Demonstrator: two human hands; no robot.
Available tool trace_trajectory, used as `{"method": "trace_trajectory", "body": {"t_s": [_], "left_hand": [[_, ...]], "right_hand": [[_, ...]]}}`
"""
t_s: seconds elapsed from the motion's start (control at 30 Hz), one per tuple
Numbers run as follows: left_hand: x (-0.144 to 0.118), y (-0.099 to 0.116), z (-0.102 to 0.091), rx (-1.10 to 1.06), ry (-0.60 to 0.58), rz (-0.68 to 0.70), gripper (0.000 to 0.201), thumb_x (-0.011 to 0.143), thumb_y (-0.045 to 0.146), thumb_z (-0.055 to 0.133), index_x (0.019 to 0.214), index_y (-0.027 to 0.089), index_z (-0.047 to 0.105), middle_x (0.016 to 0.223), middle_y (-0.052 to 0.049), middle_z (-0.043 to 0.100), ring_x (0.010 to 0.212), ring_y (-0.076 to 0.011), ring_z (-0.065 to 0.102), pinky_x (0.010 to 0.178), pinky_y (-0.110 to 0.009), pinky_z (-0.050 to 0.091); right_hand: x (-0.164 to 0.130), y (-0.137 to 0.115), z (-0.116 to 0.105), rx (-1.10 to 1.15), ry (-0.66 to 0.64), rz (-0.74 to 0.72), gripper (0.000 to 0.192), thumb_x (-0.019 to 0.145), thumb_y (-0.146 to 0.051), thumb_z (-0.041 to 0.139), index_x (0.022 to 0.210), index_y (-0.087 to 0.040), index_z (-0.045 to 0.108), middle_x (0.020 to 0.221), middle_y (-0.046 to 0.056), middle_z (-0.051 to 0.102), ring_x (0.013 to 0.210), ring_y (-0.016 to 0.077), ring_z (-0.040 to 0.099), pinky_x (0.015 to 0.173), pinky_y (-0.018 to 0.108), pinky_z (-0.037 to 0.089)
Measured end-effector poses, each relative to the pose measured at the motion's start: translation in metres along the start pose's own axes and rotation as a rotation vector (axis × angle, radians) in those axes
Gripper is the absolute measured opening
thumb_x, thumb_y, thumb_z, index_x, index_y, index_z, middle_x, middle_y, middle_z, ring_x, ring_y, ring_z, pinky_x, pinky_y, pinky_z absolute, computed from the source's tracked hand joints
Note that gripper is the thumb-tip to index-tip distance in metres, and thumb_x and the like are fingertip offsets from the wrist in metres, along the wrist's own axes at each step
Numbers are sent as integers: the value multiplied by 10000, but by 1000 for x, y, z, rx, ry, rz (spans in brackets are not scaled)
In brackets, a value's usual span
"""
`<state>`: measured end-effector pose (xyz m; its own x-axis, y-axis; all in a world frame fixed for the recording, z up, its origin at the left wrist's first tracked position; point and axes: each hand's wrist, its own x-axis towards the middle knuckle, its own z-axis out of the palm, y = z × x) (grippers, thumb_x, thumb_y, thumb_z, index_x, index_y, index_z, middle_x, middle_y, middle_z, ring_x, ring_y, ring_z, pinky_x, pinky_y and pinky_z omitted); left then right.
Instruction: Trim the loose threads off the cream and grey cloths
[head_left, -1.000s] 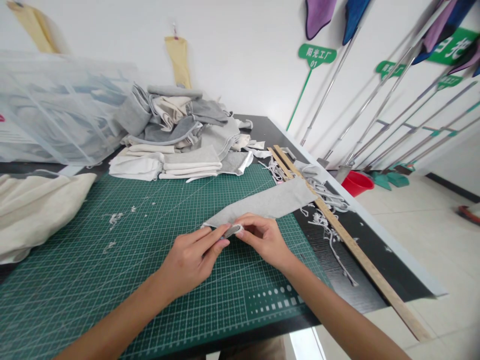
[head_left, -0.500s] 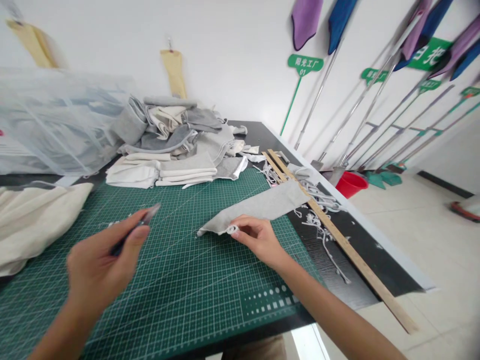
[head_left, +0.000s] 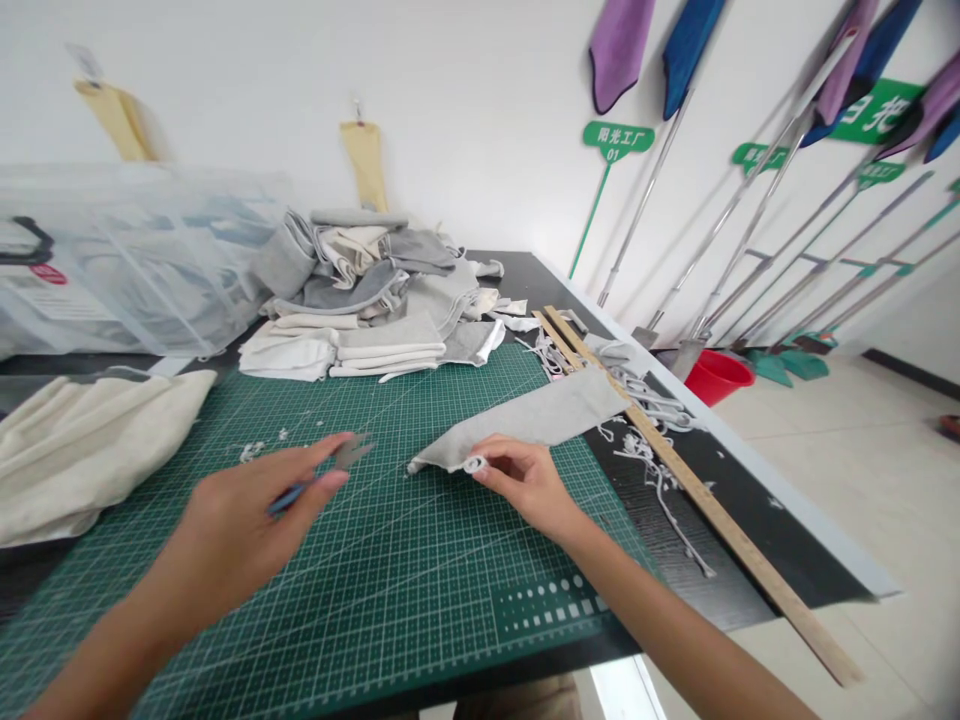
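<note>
My left hand [head_left: 262, 510] is closed around small thread snips [head_left: 352, 452], whose metal blades stick out past the fingertips, slightly blurred, with a bit of blue handle below. The blades point right, a short way from a grey fabric strip [head_left: 540, 415]. My right hand [head_left: 525, 485] pinches the near edge of that strip, where a small curled white end shows between thumb and fingers. The strip lies slantwise over the green cutting mat [head_left: 360, 600], its far end reaching a wooden ruler [head_left: 720, 510]. My right palm is hidden.
Stacked grey and white fabric pieces [head_left: 382, 300] stand at the back beside a clear plastic bin [head_left: 135, 270]. Cream cloth [head_left: 105, 450] lies at left. Fabric scraps [head_left: 652, 470] and cord ends lie along the right. Mops and a red bucket [head_left: 716, 378] are beyond the table.
My left hand has moved right with the snips, nearer the strip, and its blades have turned. My right hand keeps its pinch on the strip. The camera view has shifted slightly left.
</note>
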<state>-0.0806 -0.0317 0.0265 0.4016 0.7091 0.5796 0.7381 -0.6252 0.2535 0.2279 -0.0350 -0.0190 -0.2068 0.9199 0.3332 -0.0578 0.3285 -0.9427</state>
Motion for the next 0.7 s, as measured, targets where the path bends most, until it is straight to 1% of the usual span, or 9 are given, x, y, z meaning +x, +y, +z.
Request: {"method": "trace_trajectory", "body": {"t_s": [0.03,0.1,0.2,0.27,0.33,0.4,0.53,0.7], "left_hand": [[10,15,9,-46,-53,64,356,936,393,580,1268,276,634,1040,-19,759,834,-187,724,739,-297,578],[24,36,29,-126,-97,163,376,959,366,554,1314,248,597,1027,-41,752,809,-174,716,695,-278,574],[33,48,54,-197,-122,230,385,959,322,566,1320,188,586,956,-59,735,753,-155,687,686,-273,561],[33,50,63,-224,-126,250,383,959,302,570,1314,161,586,867,-45,709,685,-136,651,648,-260,542],[31,51,68,-236,-125,251,374,958,282,573,1307,151,588,798,-23,673,632,-118,612,607,-244,516],[28,51,70,-243,-102,252,368,954,263,580,1302,145,590,775,-13,650,616,-107,590,593,-231,499],[25,53,74,-261,-54,258,383,944,238,598,1312,132,578,774,-14,634,628,-99,584,597,-214,496],[22,55,78,-253,-34,268,386,950,235,588,1323,137,567,795,-23,634,644,-101,602,606,-210,519]], "right_hand": [[0,-1,0,-3,4,0,90,841,-280,731,901,-218,757,909,44,718,859,177,651,797,325,503],[0,-1,0,-7,12,2,96,836,-286,736,901,-219,758,907,45,717,851,178,650,789,326,504],[0,-1,0,6,18,-2,105,829,-292,741,903,-219,757,898,43,712,832,174,643,773,324,503],[0,-1,0,21,21,-2,114,828,-304,741,901,-217,755,895,42,711,828,173,639,769,322,503],[1,0,0,28,21,-4,115,829,-308,740,896,-216,752,888,39,708,820,169,634,761,317,501],[1,0,0,33,15,-9,102,836,-296,734,898,-216,749,887,37,705,816,165,630,762,314,497],[1,2,-1,36,1,-12,86,848,-273,723,912,-223,748,896,35,703,823,165,629,768,317,494],[0,4,0,34,7,-6,99,845,-278,729,928,-229,748,924,41,707,853,174,642,790,330,508]]}}
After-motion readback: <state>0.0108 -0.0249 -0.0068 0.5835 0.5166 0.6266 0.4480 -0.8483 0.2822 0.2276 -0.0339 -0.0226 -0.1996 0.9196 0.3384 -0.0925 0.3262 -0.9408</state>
